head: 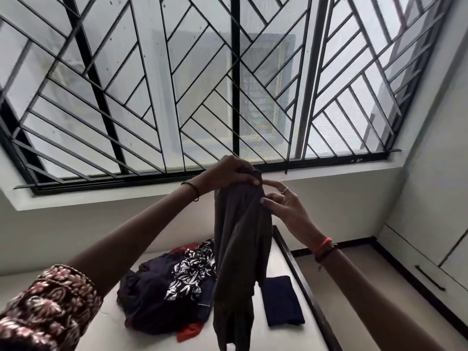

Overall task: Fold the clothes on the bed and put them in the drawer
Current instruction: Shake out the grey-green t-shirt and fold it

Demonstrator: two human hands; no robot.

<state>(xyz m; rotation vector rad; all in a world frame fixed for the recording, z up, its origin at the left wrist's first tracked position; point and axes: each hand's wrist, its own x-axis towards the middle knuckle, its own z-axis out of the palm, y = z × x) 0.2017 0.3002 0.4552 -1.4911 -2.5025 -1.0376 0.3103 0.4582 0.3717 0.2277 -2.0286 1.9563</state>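
Two hands are raised, one left hand and one right hand, with one grey-brown garment at them. The one bed bears one folded navy piece and one loose heap of three visible fabrics: one dark navy cloth, one leaf-print cloth, one red cloth. Three wristbands show, one left wristband and two right wristbands, plus one ring
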